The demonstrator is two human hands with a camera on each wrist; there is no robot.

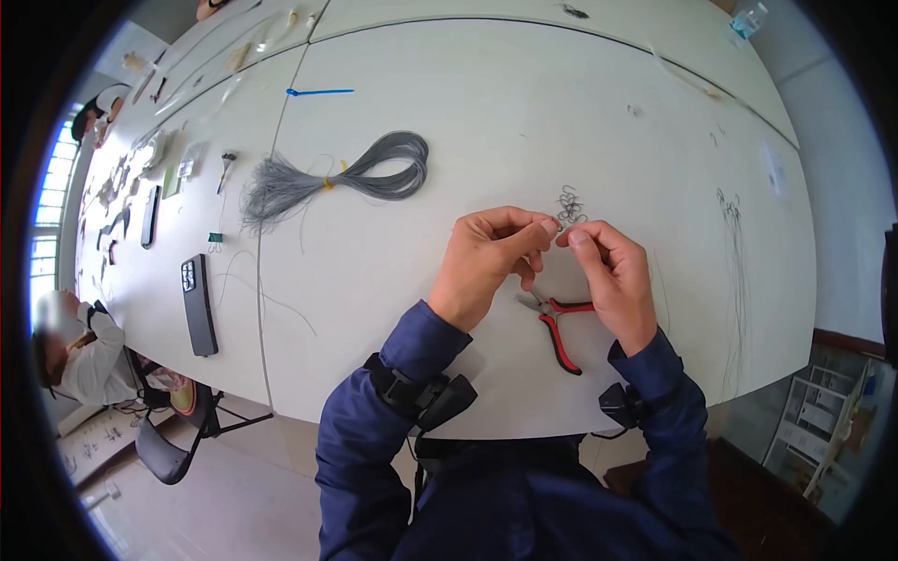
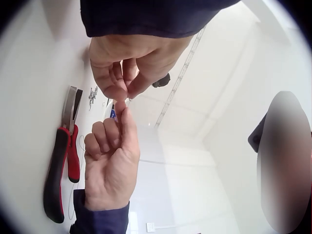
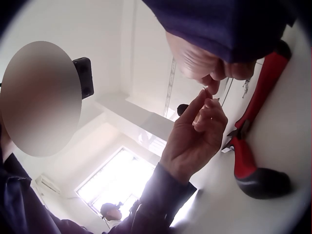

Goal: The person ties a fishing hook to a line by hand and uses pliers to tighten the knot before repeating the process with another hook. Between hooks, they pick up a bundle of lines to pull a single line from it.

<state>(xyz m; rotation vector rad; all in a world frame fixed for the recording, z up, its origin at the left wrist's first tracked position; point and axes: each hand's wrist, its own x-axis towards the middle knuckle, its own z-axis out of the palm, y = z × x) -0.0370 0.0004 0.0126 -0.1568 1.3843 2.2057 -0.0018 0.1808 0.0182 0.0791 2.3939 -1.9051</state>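
Note:
Fingertips of my left hand (image 1: pixel 491 257) and right hand (image 1: pixel 619 285) almost meet above the table, pinching a small thin piece whose shape is too tiny to make out. Just beyond them lies a pile of small dark metal hooks (image 1: pixel 570 203). Red-and-black pliers (image 1: pixel 559 344) rest beneath the hands, jaws pointing away, one handle partly behind the right hand. In the left wrist view, the left hand (image 2: pixel 139 58) is above the right hand (image 2: pixel 112 161). The right wrist view has the thin piece (image 3: pixel 205 89) at the left hand's (image 3: pixel 195 139) fingertips.
A tied grey wire bundle (image 1: pixel 388 166) and a blue tie (image 1: pixel 323 92) lie left of the hands. Farther left is a black phone (image 1: pixel 198 307). Long thin lines with hooks (image 1: pixel 732 234) lie right. Another person (image 1: pixel 94 360) sits at the far left.

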